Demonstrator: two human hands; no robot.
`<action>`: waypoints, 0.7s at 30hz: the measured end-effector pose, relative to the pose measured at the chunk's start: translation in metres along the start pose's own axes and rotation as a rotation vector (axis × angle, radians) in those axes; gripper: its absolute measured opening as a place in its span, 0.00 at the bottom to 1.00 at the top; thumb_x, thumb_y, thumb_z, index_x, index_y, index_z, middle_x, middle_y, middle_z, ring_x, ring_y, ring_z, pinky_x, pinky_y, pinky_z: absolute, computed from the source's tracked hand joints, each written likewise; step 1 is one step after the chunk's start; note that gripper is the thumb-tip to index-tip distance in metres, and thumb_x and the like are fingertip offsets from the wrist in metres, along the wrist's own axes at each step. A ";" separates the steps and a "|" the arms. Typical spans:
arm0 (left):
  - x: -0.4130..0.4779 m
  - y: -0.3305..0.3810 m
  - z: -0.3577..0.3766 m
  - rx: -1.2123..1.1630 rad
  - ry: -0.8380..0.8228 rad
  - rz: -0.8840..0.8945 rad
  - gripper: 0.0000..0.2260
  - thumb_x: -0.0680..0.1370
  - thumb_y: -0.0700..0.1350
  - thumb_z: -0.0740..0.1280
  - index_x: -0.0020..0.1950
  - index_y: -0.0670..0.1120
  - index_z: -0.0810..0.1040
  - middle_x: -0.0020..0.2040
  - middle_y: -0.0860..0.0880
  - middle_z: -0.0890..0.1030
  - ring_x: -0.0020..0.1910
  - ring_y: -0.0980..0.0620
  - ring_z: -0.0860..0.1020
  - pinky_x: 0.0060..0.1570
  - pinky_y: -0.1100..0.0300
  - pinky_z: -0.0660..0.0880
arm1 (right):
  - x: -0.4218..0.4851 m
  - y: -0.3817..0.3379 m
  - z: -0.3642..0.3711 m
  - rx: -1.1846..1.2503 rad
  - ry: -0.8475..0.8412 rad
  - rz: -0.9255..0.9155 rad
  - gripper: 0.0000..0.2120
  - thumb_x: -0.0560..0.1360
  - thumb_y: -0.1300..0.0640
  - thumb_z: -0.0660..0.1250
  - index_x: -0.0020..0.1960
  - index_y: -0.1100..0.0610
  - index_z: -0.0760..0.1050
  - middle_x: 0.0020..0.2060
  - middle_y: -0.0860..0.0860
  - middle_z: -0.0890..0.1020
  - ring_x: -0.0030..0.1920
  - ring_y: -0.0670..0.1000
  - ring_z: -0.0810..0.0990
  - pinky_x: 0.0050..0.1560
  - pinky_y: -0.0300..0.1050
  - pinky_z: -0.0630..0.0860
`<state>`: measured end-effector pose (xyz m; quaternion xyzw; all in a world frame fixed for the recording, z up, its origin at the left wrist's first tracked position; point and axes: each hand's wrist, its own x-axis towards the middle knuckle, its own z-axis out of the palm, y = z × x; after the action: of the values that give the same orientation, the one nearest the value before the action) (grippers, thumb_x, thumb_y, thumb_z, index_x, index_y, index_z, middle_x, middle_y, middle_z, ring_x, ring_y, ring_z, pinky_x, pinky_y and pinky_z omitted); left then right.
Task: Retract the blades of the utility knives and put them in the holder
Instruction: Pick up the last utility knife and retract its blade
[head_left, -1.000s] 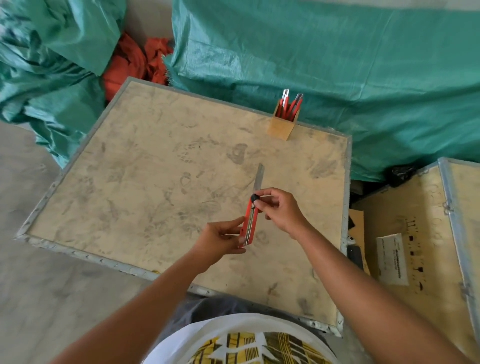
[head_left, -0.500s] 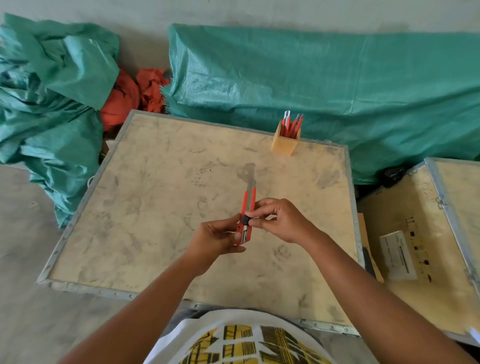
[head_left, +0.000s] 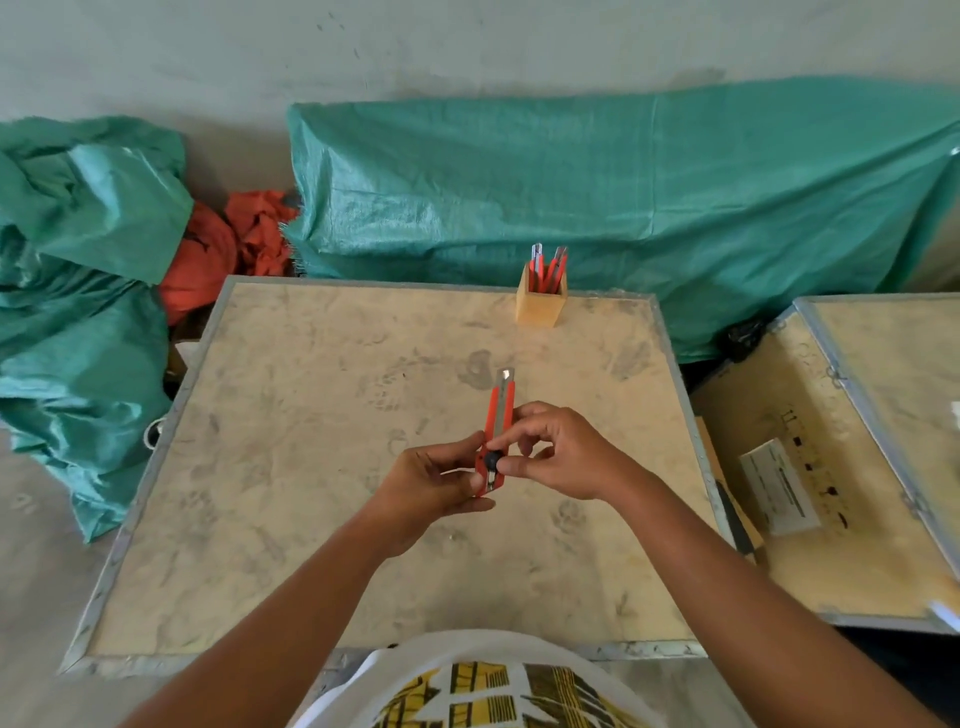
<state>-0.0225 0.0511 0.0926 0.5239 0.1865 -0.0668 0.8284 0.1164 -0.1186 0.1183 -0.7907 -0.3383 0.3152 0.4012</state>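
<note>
I hold a red utility knife above the middle of the wooden crate top, its tip pointing away from me. Only a short stub of blade shows at the tip. My left hand grips the knife's rear end. My right hand pinches the black slider knob near that end. A small wooden holder stands at the crate's far edge with several red knives upright in it.
Green tarpaulin covers a bulk behind the crate and a heap on the left. Orange cloth lies between them. A second wooden crate with a white label sits to the right.
The long blade that stuck out a second ago has slid back into the knife body. My right hand moved with the slider toward the knife's rear end. The camera tilted up.
</note>
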 end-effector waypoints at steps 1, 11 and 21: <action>0.001 0.000 0.003 0.007 0.000 0.006 0.21 0.74 0.30 0.69 0.64 0.46 0.80 0.57 0.41 0.84 0.54 0.44 0.84 0.48 0.51 0.83 | -0.002 0.000 0.001 -0.005 0.030 -0.001 0.10 0.71 0.54 0.79 0.51 0.45 0.86 0.52 0.44 0.81 0.44 0.41 0.78 0.42 0.33 0.75; 0.002 -0.001 0.029 0.054 0.008 0.061 0.20 0.74 0.32 0.70 0.64 0.48 0.80 0.55 0.43 0.85 0.53 0.44 0.84 0.46 0.54 0.82 | -0.023 0.007 -0.012 0.044 0.066 -0.013 0.11 0.71 0.56 0.78 0.53 0.46 0.86 0.55 0.43 0.81 0.44 0.43 0.79 0.44 0.35 0.77; 0.007 0.002 0.056 0.053 0.018 0.108 0.23 0.71 0.38 0.73 0.66 0.44 0.78 0.57 0.42 0.85 0.56 0.41 0.83 0.47 0.53 0.82 | -0.033 0.011 -0.040 0.033 0.036 -0.055 0.14 0.73 0.55 0.77 0.57 0.44 0.85 0.54 0.45 0.81 0.46 0.46 0.81 0.48 0.43 0.81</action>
<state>-0.0019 0.0022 0.1129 0.5556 0.1636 -0.0222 0.8149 0.1313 -0.1663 0.1356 -0.7800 -0.3476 0.2951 0.4286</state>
